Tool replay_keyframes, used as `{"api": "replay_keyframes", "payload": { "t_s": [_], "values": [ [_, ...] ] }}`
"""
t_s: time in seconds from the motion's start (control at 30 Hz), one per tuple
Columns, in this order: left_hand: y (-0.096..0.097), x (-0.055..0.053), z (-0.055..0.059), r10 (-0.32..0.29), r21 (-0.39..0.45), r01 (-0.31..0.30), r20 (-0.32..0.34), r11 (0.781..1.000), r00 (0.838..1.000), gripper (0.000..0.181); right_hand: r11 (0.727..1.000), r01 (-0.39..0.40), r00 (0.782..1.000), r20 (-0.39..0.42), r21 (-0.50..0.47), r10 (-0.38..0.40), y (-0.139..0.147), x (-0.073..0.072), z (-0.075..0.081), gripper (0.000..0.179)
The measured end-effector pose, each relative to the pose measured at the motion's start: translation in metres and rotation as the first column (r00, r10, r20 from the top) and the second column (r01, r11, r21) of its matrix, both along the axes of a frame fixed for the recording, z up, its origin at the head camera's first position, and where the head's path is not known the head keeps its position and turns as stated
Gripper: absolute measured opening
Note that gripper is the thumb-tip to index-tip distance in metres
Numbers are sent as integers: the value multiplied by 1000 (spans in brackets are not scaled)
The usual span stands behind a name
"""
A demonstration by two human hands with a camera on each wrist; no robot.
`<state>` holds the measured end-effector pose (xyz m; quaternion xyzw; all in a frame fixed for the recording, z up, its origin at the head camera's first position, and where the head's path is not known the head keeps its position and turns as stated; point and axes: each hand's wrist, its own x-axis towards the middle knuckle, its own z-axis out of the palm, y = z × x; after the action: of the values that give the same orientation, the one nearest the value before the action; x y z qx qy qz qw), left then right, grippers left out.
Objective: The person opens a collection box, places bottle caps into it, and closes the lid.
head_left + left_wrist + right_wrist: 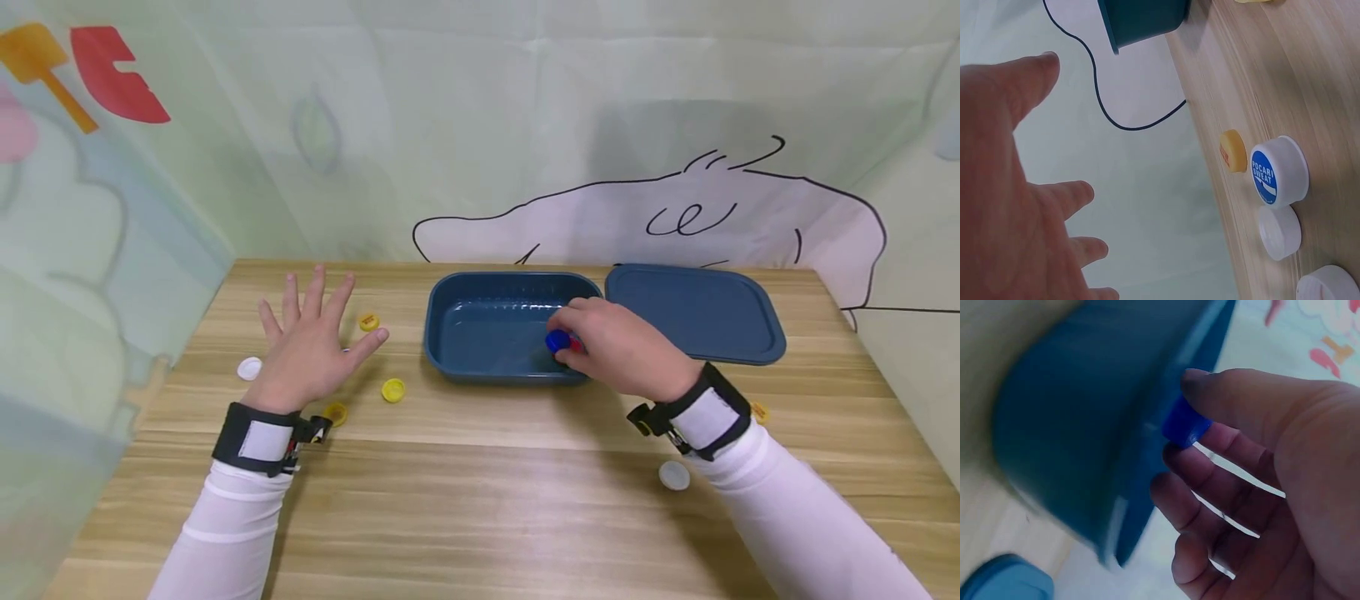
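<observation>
My right hand point(618, 346) pinches a blue bottle cap point(557, 340) between thumb and fingers, over the right end of a dark blue plastic container point(480, 333). A bit of red point(576, 344) shows beside the cap, partly hidden by the hand. In the right wrist view the blue bottle cap point(1185, 423) is at the container's rim point(1113, 540). My left hand point(307, 358) hovers with spread fingers over the left of the table, holding nothing. Near it are a white cap with a blue Pocari Sweat label point(1279, 172) and an orange cap point(1233, 151).
A dark blue lid point(697, 312) lies right of the container. Yellow caps point(393, 390) and a white cap point(250, 368) lie around the left hand. Another white cap point(674, 476) and an orange cap point(760, 412) are near the right forearm. A printed cloth point(480, 150) hangs behind.
</observation>
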<state>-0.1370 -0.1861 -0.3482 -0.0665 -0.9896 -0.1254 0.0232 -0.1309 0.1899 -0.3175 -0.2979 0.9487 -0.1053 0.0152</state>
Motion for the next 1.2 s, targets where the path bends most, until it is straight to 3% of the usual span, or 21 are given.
{"api": "replay_keyframes", "payload": {
  "t_s": [0.27,0.5,0.8,1.0,1.2],
  "values": [
    [-2,0,-2,5,6,-5,0,1000,1000,88,1000,-1,1000,-25,2,2,-3,-3,-11,36],
    [-1,2,-4,4,16,-4,9,1000,1000,88,996,88,996,-8,10,-88,12,5,8,41],
    [-2,1,-3,4,-1,-4,6,1000,1000,87,976,219,975,21,14,-220,50,19,24,46],
    [-1,1,-3,2,-1,-2,-3,1000,1000,88,962,271,961,47,33,-272,77,29,19,50],
    [0,1,-4,-4,-7,4,0,1000,1000,88,955,279,951,107,97,-289,98,35,3,55]
  ]
}}
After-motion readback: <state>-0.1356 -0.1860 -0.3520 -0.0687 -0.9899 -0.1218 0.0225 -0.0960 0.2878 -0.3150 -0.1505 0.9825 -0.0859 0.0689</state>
